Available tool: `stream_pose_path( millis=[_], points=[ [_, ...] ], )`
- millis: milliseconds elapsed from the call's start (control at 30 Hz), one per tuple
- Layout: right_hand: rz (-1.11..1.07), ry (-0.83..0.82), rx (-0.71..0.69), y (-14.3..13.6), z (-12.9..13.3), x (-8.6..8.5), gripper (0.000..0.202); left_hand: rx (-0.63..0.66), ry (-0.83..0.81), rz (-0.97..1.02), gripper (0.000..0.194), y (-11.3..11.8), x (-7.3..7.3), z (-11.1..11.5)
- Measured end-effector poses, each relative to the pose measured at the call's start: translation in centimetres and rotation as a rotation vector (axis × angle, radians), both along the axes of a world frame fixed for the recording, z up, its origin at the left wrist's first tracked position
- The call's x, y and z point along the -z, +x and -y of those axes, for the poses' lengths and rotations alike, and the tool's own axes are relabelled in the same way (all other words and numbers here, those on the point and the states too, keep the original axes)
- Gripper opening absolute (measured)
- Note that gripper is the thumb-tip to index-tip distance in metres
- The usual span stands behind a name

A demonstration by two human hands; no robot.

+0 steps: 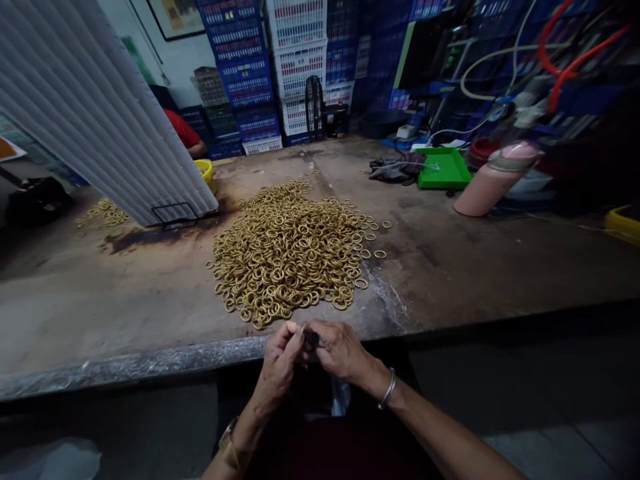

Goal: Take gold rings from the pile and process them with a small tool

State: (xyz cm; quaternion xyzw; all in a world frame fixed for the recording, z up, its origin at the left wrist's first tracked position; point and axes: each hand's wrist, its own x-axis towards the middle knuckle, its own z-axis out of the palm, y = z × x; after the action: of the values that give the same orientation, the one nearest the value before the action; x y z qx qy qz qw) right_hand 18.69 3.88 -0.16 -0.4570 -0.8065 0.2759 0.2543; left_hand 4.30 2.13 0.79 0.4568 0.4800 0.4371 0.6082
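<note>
A large pile of brass-coloured rings (290,250) lies in the middle of the worktable. At the table's front edge, just below the pile, my left hand (281,357) pinches a small brass ring (303,327) between thumb and forefinger. My right hand (337,348) is close against it on the right, fingers curled round something dark that I cannot make out. Several loose rings (380,254) are scattered to the right of the pile.
A grey corrugated panel (115,100) leans over the table at the left, with more rings (103,213) beside it. Behind are a yellow container (205,171) and a person's red sleeve (181,130). A green tray (444,168), dark gloves (395,168) and a pink bottle (493,180) are at the right.
</note>
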Motion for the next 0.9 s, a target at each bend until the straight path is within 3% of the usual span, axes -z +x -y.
stream_pose_path(
  millis=[333,467,700,900],
  points=[
    [0.168,-0.036,0.059,-0.4,-0.5,-0.1,0.016,-0.003,-0.037,-0.002,0.026,-0.5,-0.5,0.7],
    [0.232,0.001,0.244,0.9,-1.7,0.2,0.021,0.071,-0.137,0.154,0.024,-0.2,-1.0,1.6],
    [0.372,0.045,0.723,7.0,-4.9,-0.1,0.024,-0.03,-0.27,0.416,0.02,0.3,0.0,1.1],
    [0.504,-0.011,0.7,8.4,-6.5,0.1,0.026,-0.041,-0.444,0.603,0.025,0.3,-0.2,0.9]
  ],
)
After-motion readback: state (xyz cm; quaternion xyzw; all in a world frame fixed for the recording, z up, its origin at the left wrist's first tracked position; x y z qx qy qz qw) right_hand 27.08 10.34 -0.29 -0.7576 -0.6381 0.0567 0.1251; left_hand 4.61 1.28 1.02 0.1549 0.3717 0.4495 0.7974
